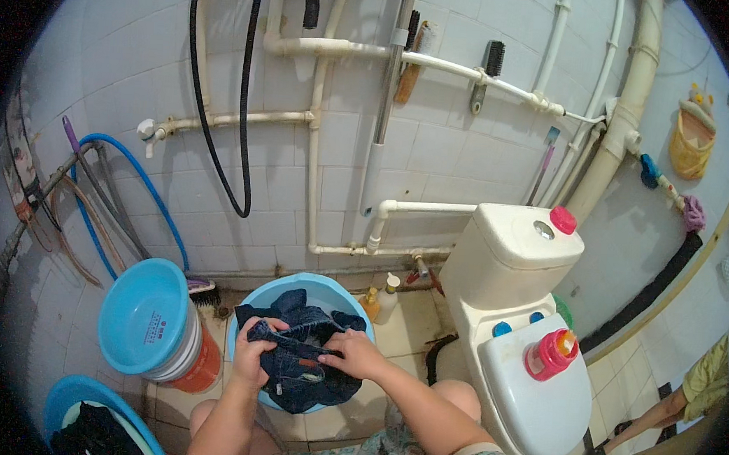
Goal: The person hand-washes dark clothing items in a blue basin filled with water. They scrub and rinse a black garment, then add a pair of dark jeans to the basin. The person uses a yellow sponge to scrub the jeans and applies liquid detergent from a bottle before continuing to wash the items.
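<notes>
A pair of dark blue denim jeans (299,381) lies bunched in a light blue basin (328,287) on the floor in front of me. A small brown patch shows near the waistband. My left hand (255,354) is closed on the fabric at the left side, its fingers curled round the edge. On the right, my right hand (354,355) grips the same fabric, thumb on top and some fingers hidden in the folds. Between both hands the cloth is held slightly raised. Past the basin's right rim stand a white pump bottle (387,299) and an amber bottle (369,304).
Left of me, a blue basin (145,315) tops stacked buckets (197,359); another blue tub (63,393) holds dark cloth. A toilet (515,260) stands right, with a pink-red jar (549,357) on its lid. Pipes (349,49) cross the wall. Another person's arm (651,415) shows far right.
</notes>
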`<action>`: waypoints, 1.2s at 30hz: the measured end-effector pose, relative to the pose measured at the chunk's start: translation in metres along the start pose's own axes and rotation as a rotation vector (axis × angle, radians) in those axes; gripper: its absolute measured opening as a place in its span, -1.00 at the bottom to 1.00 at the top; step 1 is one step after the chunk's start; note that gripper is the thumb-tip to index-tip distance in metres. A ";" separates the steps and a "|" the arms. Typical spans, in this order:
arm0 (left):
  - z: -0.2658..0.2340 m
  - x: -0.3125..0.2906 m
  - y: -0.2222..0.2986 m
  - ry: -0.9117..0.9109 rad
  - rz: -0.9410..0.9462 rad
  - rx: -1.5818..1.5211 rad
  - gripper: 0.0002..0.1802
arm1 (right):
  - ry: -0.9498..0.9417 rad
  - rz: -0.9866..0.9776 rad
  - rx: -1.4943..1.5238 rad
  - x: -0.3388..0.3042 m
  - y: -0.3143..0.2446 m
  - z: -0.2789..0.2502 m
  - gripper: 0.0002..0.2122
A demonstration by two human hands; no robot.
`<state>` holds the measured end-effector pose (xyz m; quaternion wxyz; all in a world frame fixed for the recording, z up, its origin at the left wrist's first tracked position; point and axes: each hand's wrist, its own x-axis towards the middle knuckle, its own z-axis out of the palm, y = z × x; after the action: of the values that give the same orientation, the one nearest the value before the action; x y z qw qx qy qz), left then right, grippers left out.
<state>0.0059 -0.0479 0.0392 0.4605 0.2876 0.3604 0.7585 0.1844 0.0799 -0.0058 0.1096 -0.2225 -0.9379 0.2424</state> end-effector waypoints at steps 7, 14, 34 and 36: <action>-0.025 0.014 -0.007 0.157 -0.103 -0.405 -0.66 | -0.061 0.010 -0.138 0.009 0.028 0.004 -0.72; -0.052 0.023 0.016 -0.064 -0.036 -0.355 -0.63 | 0.724 0.094 -0.369 0.000 -0.009 -0.060 -0.88; -0.028 0.028 -0.077 -0.452 -0.007 1.514 -0.10 | -0.266 0.196 -0.099 -0.034 0.001 -0.055 -0.58; -0.023 0.031 -0.080 -0.420 -0.218 1.656 -0.08 | -0.318 0.234 -0.133 -0.033 0.014 -0.043 -0.60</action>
<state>0.0147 -0.0010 -0.0360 0.2299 0.6288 0.7306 0.1341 0.2317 0.0930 0.0211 -0.0837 -0.2954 -0.9251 0.2233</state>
